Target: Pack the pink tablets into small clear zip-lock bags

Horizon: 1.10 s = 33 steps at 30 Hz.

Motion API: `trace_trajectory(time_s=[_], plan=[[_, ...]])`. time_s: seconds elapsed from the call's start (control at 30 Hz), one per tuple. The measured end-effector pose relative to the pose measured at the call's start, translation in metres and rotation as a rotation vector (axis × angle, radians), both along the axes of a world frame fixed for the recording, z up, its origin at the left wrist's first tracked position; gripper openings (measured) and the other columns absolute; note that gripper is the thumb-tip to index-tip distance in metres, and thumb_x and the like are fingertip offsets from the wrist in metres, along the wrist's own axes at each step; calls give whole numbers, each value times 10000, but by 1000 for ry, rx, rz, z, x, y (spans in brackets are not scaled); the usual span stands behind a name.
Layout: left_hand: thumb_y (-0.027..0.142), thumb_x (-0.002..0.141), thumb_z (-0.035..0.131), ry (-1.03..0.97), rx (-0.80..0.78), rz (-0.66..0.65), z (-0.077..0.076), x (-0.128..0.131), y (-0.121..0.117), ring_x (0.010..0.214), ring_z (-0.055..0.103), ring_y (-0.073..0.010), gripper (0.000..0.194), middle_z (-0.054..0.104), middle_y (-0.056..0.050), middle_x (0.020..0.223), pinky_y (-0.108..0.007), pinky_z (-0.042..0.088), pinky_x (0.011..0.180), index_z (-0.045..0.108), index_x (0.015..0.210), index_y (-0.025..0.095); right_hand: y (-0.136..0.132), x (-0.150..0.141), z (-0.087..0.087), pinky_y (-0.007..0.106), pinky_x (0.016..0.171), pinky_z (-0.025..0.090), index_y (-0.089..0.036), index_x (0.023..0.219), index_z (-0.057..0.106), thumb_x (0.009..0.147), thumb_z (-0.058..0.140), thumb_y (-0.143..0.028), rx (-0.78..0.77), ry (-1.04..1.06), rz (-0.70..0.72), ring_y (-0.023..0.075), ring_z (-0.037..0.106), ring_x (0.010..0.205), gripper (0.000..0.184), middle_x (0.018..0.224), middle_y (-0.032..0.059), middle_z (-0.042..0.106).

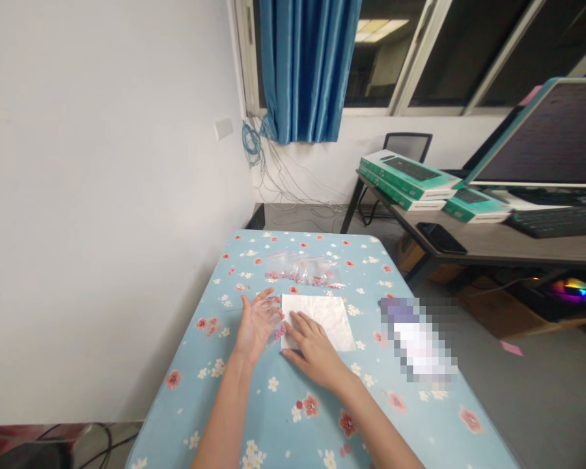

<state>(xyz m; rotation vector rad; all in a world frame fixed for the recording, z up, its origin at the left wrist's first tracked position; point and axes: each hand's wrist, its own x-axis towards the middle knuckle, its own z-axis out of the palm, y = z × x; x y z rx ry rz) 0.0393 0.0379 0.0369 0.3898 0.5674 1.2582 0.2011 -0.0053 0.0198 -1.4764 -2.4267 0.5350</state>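
My left hand point(258, 324) is turned palm up over the flowered table, its fingers apart and loosely bent at the left edge of a white napkin-like sheet point(329, 312). My right hand point(310, 342) lies with fingers stretched out on the left part of that sheet. Between the hands, a small cluster of pink beads point(280, 332) shows, seemingly in clear plastic partly hidden by my left hand. A thin, dark line like a wire or needle point(233, 309) sticks out to the left of my left hand. Clear zip bags point(303, 270) with pink beads lie beyond the sheet.
The light blue flowered tablecloth point(254, 417) covers the table. A pixelated object point(420, 342) rests near its right edge. A white wall point(102, 195) is on the left. To the right, a desk point(493, 246) holds green keyboard boxes point(405, 179), a phone point(442, 238) and a monitor point(547, 137).
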Motion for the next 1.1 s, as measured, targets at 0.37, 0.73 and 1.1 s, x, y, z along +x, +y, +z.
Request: trace_trajectory(time_s=[0.37, 0.73, 1.1], plan=[[606, 836, 449, -28, 7, -41, -2, 13, -5, 710, 633, -165, 556, 675, -89, 872, -303, 511, 718, 622, 1059, 127, 8, 10, 4, 335, 791, 469, -199, 1053, 646, 880, 535, -384, -163, 671, -113, 204, 625, 853, 277, 932, 66, 687], [525, 673, 706, 319, 45, 209, -18, 28, -3, 679, 600, -123, 416, 645, -5, 762, -225, 471, 633, 634, 885, 175, 11, 6, -5, 239, 560, 395, -158, 782, 599, 832, 563, -424, -262, 962, -282, 136, 540, 593, 272, 630, 4, 587], [408, 615, 772, 519, 69, 197, -25, 28, -3, 447, 450, -42, 339, 592, 29, 619, -160, 367, 422, 606, 735, 139, 11, 11, -6, 246, 533, 401, -173, 909, 568, 830, 545, -478, -280, 1009, -309, 146, 551, 570, 316, 651, 11, 628]])
